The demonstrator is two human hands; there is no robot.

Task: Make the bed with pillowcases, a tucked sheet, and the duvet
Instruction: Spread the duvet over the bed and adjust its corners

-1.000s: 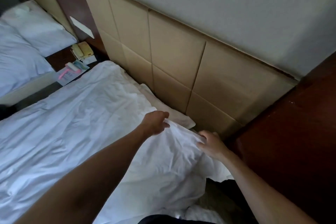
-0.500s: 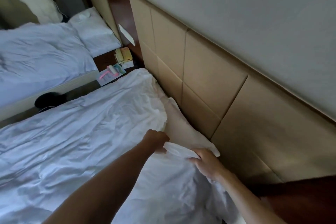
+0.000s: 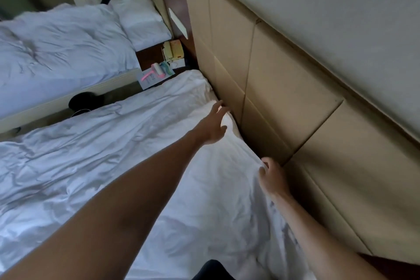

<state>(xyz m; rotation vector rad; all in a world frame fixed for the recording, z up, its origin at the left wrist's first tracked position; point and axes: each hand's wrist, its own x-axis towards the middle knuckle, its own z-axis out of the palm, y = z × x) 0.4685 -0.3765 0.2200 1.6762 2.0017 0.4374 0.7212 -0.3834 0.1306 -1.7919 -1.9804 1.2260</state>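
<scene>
A rumpled white duvet point(image 3: 109, 157) covers the bed and reaches up to the padded beige headboard point(image 3: 284, 107). My left hand point(image 3: 213, 125) stretches out over its top edge near the headboard, fingers spread and holding nothing. My right hand point(image 3: 271, 177) pinches the duvet's near top corner close to the headboard's foot. The pillow beneath is hidden by the duvet.
A second made bed point(image 3: 59, 48) with a white pillow point(image 3: 141, 20) stands at the left. Between the beds a dark nightstand point(image 3: 147, 59) carries a yellow telephone point(image 3: 172, 50) and a pink lint roller point(image 3: 152, 73). A narrow aisle with a dark object point(image 3: 84, 102) separates them.
The duvet's top edge has been pulled up over the pillow to the headboard. My left hand let go of it and reached farther along the edge; the view swung left.
</scene>
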